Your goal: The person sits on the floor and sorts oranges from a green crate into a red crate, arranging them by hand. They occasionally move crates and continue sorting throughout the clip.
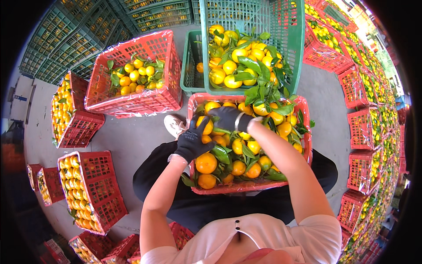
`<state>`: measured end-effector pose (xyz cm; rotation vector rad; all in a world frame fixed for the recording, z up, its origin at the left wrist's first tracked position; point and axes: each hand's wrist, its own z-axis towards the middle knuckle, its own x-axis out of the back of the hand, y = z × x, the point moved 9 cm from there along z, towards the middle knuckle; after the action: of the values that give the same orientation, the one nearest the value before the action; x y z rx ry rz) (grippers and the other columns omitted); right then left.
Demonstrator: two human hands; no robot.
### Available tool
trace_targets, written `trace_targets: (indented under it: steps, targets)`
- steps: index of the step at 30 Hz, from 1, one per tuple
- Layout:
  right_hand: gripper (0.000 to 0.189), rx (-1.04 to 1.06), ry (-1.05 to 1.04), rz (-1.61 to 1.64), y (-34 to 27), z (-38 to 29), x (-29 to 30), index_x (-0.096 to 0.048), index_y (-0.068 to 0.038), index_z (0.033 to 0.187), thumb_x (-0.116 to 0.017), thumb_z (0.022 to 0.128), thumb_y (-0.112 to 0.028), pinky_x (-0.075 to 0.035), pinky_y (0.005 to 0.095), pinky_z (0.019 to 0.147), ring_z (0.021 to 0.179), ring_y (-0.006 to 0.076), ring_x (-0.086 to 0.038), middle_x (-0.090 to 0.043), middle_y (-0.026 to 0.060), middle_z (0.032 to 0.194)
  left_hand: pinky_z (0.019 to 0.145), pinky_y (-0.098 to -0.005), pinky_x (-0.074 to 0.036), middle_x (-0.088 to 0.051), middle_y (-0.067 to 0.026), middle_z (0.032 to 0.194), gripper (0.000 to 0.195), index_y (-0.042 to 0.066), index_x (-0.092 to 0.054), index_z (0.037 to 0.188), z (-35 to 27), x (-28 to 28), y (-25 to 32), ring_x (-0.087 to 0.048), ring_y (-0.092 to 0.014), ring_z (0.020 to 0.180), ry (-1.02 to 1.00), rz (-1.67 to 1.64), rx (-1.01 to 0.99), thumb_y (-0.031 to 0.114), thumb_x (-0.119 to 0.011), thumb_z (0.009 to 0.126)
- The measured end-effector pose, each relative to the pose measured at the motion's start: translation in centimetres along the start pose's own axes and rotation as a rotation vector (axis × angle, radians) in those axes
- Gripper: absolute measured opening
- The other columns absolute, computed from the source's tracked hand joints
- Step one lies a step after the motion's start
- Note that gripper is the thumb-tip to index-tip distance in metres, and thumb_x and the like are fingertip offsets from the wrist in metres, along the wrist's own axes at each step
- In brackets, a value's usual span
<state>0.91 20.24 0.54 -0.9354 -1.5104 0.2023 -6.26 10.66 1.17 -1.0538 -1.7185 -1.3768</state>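
Note:
A red plastic crate (pixel 250 189) lined with clear film stands before me, full of mandarins (pixel 206 163) with green leaves. My left hand (pixel 193 142), in a black work glove, lies over its left side. The fingers are spread around a mandarin (pixel 205 125) and touch the fruit; no firm grip shows. Further in, my right hand (pixel 227 118), also black-gloved and with a metal bangle (pixel 238 121) at the wrist, reaches leftward over the fruit. Its fingertips are blurred and partly hidden, so whether it holds a mandarin is unclear.
Beyond the crate, a tilted green crate (pixel 254 90) of leafy mandarins rests on another green crate (pixel 193 87). At left stands a partly filled red crate (pixel 133 105). Several packed red crates (pixel 105 188) line both sides, with stacked green crates (pixel 82 33) behind. My shoe (pixel 174 126) is on the floor.

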Motion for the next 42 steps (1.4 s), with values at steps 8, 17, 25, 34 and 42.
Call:
trace_targets:
  steps: [8,17,25,34,42]
  targets:
    - [0.047,-0.302,0.47,-0.534,9.0,-11.7,9.2,-0.06,-0.01,0.109,-0.071,0.071,-0.035,-0.052,0.0423,0.078,0.09,0.0328,-0.064,-0.064,0.016,0.102,0.088,-0.0479,-0.049,-0.03,-0.0282,0.144,0.096,0.017,-0.028,0.146,0.1,0.1,0.3,-0.051,-0.043,0.118,0.085,0.005,-0.08,0.054,-0.073,0.069]
    - [0.051,-0.406,-0.02,0.627,2.5,-6.6,9.9,-0.056,-0.005,0.125,-0.066,0.086,-0.037,-0.059,0.0346,0.071,0.102,0.0192,-0.061,-0.06,0.0104,0.114,0.092,-0.0478,-0.047,-0.03,-0.028,0.144,0.096,0.018,-0.029,0.146,-0.6,-0.1,-0.6,-0.055,-0.045,0.112,0.089,-0.047,-0.059,0.056,-0.071,0.069]
    - [0.045,-0.153,0.561,0.752,7.1,2.8,-1.9,-0.058,0.001,0.117,-0.071,0.083,-0.025,-0.045,0.0351,0.093,0.103,0.022,-0.062,-0.065,0.0144,0.114,0.085,-0.0448,-0.051,-0.031,-0.0284,0.143,0.09,0.019,-0.036,0.143,-0.6,1.2,0.8,-0.056,-0.04,0.111,0.148,-0.108,-0.111,0.051,-0.073,0.068]
    - [0.064,-0.489,0.522,0.327,5.7,3.0,0.3,-0.058,-0.001,0.11,-0.077,0.067,-0.044,-0.05,0.041,0.077,0.088,0.0327,-0.065,-0.066,0.0188,0.093,0.081,-0.0458,-0.052,-0.032,-0.0281,0.142,0.088,0.02,-0.038,0.142,-0.4,0.6,0.3,-0.056,-0.041,0.111,0.135,-0.164,-0.1,0.05,-0.074,0.067]
    - [0.032,-0.384,0.138,1.23,7.1,3.9,-2.1,-0.063,-0.005,0.109,-0.061,0.092,-0.031,-0.052,0.0296,0.065,0.071,0.0127,-0.059,-0.063,0.0032,0.085,0.078,-0.0453,-0.052,-0.032,-0.0285,0.143,0.093,0.022,-0.035,0.144,-0.3,0.5,-0.1,-0.062,-0.041,0.098,0.134,-0.147,-0.077,0.054,-0.073,0.066]
